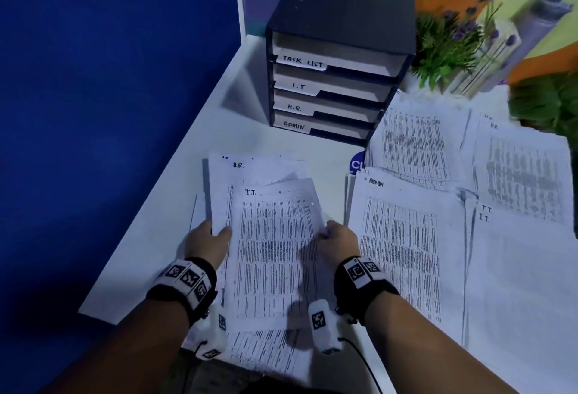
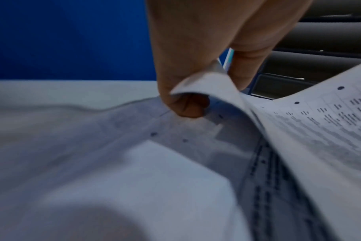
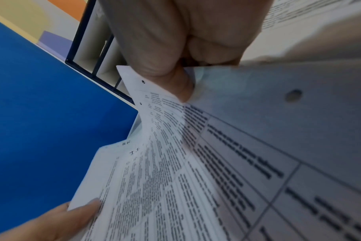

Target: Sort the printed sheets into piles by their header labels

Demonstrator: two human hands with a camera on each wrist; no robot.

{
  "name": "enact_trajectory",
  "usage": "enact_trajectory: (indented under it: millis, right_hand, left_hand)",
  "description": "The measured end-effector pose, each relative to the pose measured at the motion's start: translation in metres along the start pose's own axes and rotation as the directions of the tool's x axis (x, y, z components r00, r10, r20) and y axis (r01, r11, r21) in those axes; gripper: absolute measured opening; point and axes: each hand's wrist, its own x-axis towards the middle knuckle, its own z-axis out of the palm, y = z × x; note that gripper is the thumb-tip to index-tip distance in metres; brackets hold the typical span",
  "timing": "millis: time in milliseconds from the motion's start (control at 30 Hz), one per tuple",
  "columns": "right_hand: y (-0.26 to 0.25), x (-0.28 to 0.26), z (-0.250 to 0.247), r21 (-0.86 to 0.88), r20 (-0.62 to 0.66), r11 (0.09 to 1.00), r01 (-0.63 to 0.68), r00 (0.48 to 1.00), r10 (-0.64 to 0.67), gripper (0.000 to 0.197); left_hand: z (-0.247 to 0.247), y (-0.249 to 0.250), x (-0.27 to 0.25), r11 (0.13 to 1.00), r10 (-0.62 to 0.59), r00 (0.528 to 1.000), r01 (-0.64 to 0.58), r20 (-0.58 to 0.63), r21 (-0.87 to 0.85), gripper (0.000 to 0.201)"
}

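Both hands hold an unsorted stack of printed sheets (image 1: 250, 171) over the table's near left; an "H.R." sheet shows behind the top one. The top sheet (image 1: 275, 252) is headed "I.T.". My left hand (image 1: 220, 232) grips the stack's left edge, thumb on top; in the left wrist view its fingers (image 2: 175, 91) pinch a curled paper edge (image 2: 208, 84). My right hand (image 1: 325, 232) pinches the I.T. sheet's right edge, seen close as the right hand (image 3: 181, 78) on the I.T. sheet (image 3: 155, 163). Sorted piles lie to the right: ADMIN (image 1: 403, 237), I.T. (image 1: 516, 268), H.R. (image 1: 525, 174).
A black drawer unit (image 1: 337, 18) labelled TASK LIST, I.T., H.R. and ADMIN stands at the back of the white table (image 1: 175, 199). A further paper pile (image 1: 416, 143) lies beside it. Potted plants (image 1: 447, 46) stand at the back right. A blue wall (image 1: 109, 80) runs along the left.
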Motion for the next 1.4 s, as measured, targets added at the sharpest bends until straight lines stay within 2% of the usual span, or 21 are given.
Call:
enact_trajectory:
  millis: [67,100,167,267,333,433,500,567,700,867,1000,1133,1233,1300,1367,1400]
  right_hand:
    - [0.002,0.003,0.001,0.006,-0.005,1.000,-0.009,1.000,0.009,0.035]
    - [0.004,0.005,0.001,0.031,0.000,0.999,-0.011,1.000,0.011,0.035]
    - [0.006,0.008,0.000,0.082,0.025,0.996,-0.024,0.999,0.022,0.022]
    - [0.009,0.010,-0.003,0.172,0.018,0.984,-0.039,0.999,0.036,0.016]
    - [0.012,0.010,-0.008,0.245,-0.026,0.969,-0.029,0.999,0.037,0.009]
    - [0.021,0.009,-0.027,0.371,-0.101,0.928,-0.019,0.993,0.061,0.018]
    - [0.029,0.007,-0.046,0.384,-0.143,0.923,-0.036,0.985,0.098,0.026]
    - [0.042,0.007,-0.065,0.367,-0.198,0.929,-0.035,0.973,0.115,0.025]
    - [0.075,0.005,-0.099,0.415,-0.305,0.906,-0.087,0.925,0.229,0.041]
    - [0.142,-0.016,-0.143,0.381,-0.376,0.896,-0.229,0.847,0.376,0.050]
    - [0.203,-0.041,-0.180,0.398,-0.467,0.854,-0.335,0.727,0.503,0.043]
    - [0.259,-0.057,-0.217,0.354,-0.518,0.822,-0.446,0.638,0.570,0.031]
    - [0.284,-0.061,-0.233,0.327,-0.555,0.818,-0.473,0.604,0.571,0.028]
    - [0.293,-0.057,-0.237,0.243,-0.620,0.833,-0.496,0.581,0.527,0.038]
    - [0.288,-0.052,-0.236,0.111,-0.646,0.838,-0.534,0.602,0.470,0.053]
    - [0.282,-0.049,-0.234,0.082,-0.634,0.866,-0.493,0.645,0.427,0.054]
  left_hand:
    - [-0.001,-0.001,0.000,0.994,0.105,0.994,-0.104,-0.042,0.037,0.032]
    - [-0.002,0.001,-0.002,0.990,0.139,0.990,-0.138,-0.038,0.023,0.029]
    - [-0.004,0.001,-0.006,0.986,0.168,0.986,-0.168,-0.001,0.002,0.031]
    - [-0.009,-0.001,-0.005,0.983,0.185,0.981,-0.185,-0.048,0.007,0.030]
    - [-0.014,0.000,-0.004,0.981,0.196,0.975,-0.196,-0.106,0.003,0.026]
    - [-0.023,0.004,-0.004,0.974,0.220,0.951,-0.226,-0.215,0.000,0.022]
    - [-0.027,0.014,-0.007,0.969,0.225,0.936,-0.244,-0.270,-0.040,0.017]
    - [-0.028,0.025,-0.009,0.961,0.230,0.927,-0.265,-0.297,-0.082,0.014]
    - [-0.011,0.052,-0.020,0.945,0.243,0.942,-0.284,-0.233,-0.163,0.014]
    - [0.043,0.081,-0.058,0.942,0.292,0.954,-0.298,-0.065,-0.156,0.013]
    - [0.084,0.091,-0.082,0.953,0.283,0.959,-0.279,0.025,-0.122,0.020]
    - [0.114,0.099,-0.098,0.959,0.277,0.959,-0.271,0.065,-0.082,0.022]
    - [0.130,0.104,-0.110,0.960,0.270,0.959,-0.261,0.083,-0.105,0.021]
    - [0.140,0.108,-0.119,0.959,0.269,0.959,-0.258,0.087,-0.118,0.019]
    - [0.148,0.112,-0.128,0.955,0.274,0.958,-0.261,0.082,-0.143,0.016]
    - [0.151,0.114,-0.133,0.954,0.276,0.958,-0.262,0.082,-0.147,0.016]
